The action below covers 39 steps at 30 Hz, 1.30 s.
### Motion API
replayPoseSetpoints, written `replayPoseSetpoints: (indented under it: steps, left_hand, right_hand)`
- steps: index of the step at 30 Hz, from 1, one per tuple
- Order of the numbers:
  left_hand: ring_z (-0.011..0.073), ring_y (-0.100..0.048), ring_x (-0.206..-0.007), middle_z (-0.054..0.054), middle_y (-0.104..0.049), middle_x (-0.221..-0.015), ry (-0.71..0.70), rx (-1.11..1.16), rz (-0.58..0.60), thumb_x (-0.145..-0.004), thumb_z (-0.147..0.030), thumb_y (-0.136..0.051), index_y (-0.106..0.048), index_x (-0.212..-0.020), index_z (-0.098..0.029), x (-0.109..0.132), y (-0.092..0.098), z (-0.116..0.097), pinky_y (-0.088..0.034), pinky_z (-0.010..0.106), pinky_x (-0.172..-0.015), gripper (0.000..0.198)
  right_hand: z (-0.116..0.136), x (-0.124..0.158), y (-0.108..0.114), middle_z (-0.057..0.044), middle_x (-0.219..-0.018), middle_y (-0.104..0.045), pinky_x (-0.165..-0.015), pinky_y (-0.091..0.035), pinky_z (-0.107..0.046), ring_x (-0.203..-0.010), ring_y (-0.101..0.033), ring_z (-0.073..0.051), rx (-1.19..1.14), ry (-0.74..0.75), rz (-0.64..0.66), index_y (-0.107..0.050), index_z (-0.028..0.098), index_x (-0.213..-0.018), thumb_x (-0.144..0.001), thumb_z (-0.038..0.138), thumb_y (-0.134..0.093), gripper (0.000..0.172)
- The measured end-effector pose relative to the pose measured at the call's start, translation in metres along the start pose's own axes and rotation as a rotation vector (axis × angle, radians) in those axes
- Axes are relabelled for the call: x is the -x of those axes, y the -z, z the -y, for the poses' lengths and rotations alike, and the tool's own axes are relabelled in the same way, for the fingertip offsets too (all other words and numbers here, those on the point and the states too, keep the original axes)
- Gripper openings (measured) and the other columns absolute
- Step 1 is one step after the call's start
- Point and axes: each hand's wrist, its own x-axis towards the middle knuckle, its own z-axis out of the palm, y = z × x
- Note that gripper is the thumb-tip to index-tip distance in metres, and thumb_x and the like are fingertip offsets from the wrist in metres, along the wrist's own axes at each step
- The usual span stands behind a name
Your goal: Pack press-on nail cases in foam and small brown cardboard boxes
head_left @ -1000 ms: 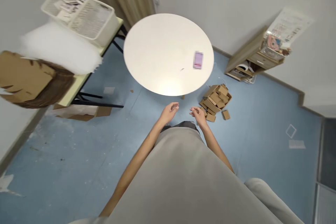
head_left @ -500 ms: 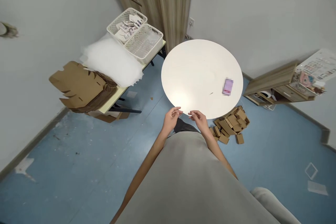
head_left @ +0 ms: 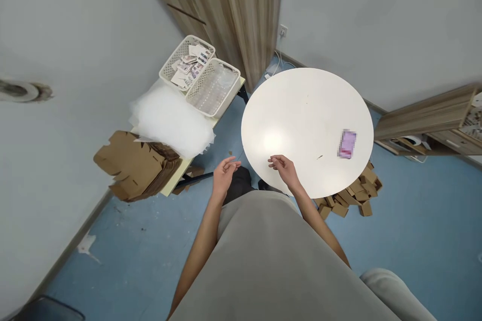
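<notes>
My left hand (head_left: pixel 224 174) is held in the air between the side table and the round white table (head_left: pixel 293 105), fingers apart, with nothing in it. Over the near left part of the round table is my right hand (head_left: pixel 284 168), its fingers loosely curved and apart, also holding nothing. A purple item (head_left: pixel 347 144), blurred by pixels, lies on the right side of the round table. A small dark mark or scrap (head_left: pixel 320 157) shows to its left.
On the left, a side table (head_left: pixel 172 179) bears flat brown cardboard (head_left: pixel 137 165), white foam sheets (head_left: pixel 171 118) and two white baskets (head_left: pixel 226 103). Small brown boxes (head_left: pixel 341 209) lie on the floor by the round table. A wooden shelf (head_left: pixel 425 110) stands right.
My hands have moved farther apart, the left one to the left and the right one slightly over the tabletop. The view has shifted, so the tables sit lower and the round table looks larger.
</notes>
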Motion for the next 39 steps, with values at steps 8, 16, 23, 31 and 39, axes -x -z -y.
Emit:
replayPoseSetpoints:
  steps: [8,16,23,31,39]
  left_hand:
    - [0.0311,-0.078,-0.12,0.015,-0.08,-0.121,-0.089,-0.2,-0.02,-0.089,-0.052,-0.077,-0.073,-0.122,-0.02,-0.168,0.027,-0.05,-0.062,0.047,-0.109,0.046]
    - [0.034,-0.066,-0.14,0.021,-0.06,-0.155,-0.228,-0.444,0.009,-0.093,-0.032,-0.077,-0.061,-0.146,-0.016,-0.34,0.01,-0.12,-0.051,0.048,-0.124,0.058]
    - [0.0385,-0.05,-0.153,0.025,-0.058,-0.15,-0.382,-0.706,0.114,-0.09,-0.024,-0.076,-0.062,-0.137,-0.011,-0.4,-0.025,-0.143,-0.036,0.051,-0.135,0.051]
    - [0.0474,-0.051,-0.15,0.029,-0.056,-0.153,-0.36,-0.803,0.083,-0.086,-0.026,-0.079,-0.061,-0.132,-0.013,-0.402,-0.042,-0.147,-0.038,0.062,-0.131,0.051]
    - [0.0489,-0.058,-0.145,0.026,-0.067,-0.143,-0.336,-0.669,0.092,-0.07,-0.023,-0.087,-0.064,-0.122,-0.018,-0.401,-0.028,-0.166,-0.039,0.066,-0.129,0.058]
  right_hand:
    - [0.035,-0.021,-0.013,-0.011,-0.12,-0.084,-0.103,-0.059,-0.048,-0.103,-0.08,-0.027,0.063,-0.022,-0.169,-0.076,0.025,-0.113,-0.095,0.062,-0.071,0.041]
    - [0.06,-0.037,-0.083,-0.013,-0.12,-0.083,-0.1,-0.06,-0.047,-0.101,-0.081,-0.028,-0.041,-0.039,-0.387,-0.076,0.024,-0.113,-0.092,0.068,-0.074,0.05]
    - [0.066,-0.048,-0.151,-0.012,-0.119,-0.084,-0.099,-0.06,-0.046,-0.102,-0.081,-0.027,-0.112,-0.061,-0.419,-0.077,0.024,-0.112,-0.092,0.069,-0.074,0.049]
    - [0.071,-0.047,-0.168,-0.013,-0.119,-0.085,-0.1,-0.06,-0.047,-0.102,-0.082,-0.028,-0.129,-0.073,-0.561,-0.076,0.024,-0.111,-0.09,0.072,-0.075,0.053]
    - [0.078,-0.059,-0.174,-0.013,-0.119,-0.084,-0.097,-0.061,-0.044,-0.102,-0.082,-0.027,-0.1,-0.051,-0.527,-0.075,0.023,-0.112,-0.09,0.072,-0.073,0.054]
